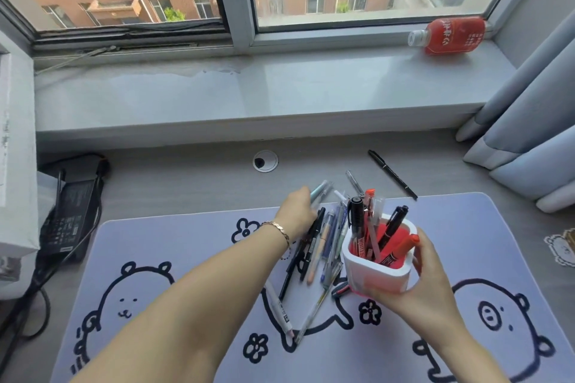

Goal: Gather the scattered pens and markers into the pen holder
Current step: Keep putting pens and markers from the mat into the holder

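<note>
A white pen holder (378,272) with a red inside stands on the desk mat (186,252). Several markers stick out of it. My right hand (426,283) wraps around its right side and base. To its left lies a pile of pens (323,242), fanned out on the mat. My left hand (297,211) reaches over the top of the pile and is closed on a light blue pen (320,190) near the mat's far edge. A single black pen (392,174) lies apart on the bare desk, beyond the holder to the right.
A laptop power brick (71,211) with cables sits at the left. A cable hole (265,161) is in the desk behind the mat. A red bottle (451,36) lies on the windowsill. Curtains (529,134) hang at the right.
</note>
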A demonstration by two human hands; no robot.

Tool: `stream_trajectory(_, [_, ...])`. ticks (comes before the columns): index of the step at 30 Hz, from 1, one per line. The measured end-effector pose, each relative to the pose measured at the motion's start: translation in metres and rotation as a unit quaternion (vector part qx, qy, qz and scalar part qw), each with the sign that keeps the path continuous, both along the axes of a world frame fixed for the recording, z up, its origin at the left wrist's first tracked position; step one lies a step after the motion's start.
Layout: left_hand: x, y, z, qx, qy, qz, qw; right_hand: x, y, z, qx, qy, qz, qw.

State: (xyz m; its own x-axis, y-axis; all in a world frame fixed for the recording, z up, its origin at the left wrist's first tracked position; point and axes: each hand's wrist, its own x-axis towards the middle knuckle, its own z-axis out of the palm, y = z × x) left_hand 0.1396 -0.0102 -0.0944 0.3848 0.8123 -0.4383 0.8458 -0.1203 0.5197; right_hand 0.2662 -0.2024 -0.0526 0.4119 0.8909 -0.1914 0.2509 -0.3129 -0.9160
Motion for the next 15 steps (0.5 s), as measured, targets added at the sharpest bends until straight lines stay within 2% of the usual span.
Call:
stream_trajectory(3, [-0.019, 0.003, 0.014, -0.051, -0.063, 0.069, 0.994, -0.001, 0.0, 0.0, 0.001, -0.002, 0.0, 1.0])
stream_trajectory(5, [-0.037, 0.0, 0.032, -0.081, -0.152, 0.133, 0.976, -0.003, 0.0, -0.001, -0.003, -0.004, 0.011, 1.0])
stream_trajectory(7, [-0.055, -0.012, 0.059, -0.071, -0.27, 0.181, 0.943, -0.006, 0.003, -0.002, -0.003, 0.012, 0.028, 1.0])
stream_trajectory(10, [-0.077, -0.043, 0.103, -0.021, -0.433, 0.181, 0.883, -0.02, 0.008, -0.001, -0.001, 0.027, 0.051, 0.998])
stream_trajectory(13, [-0.077, -0.077, 0.126, -0.025, -0.557, 0.156, 0.815, -0.039, 0.014, 0.003, 0.009, 0.019, 0.069, 0.997])
stream_trajectory(15, [-0.065, -0.098, 0.123, 0.0, -0.56, 0.15, 0.815, -0.051, 0.017, 0.005, 0.017, 0.015, 0.082, 0.996])
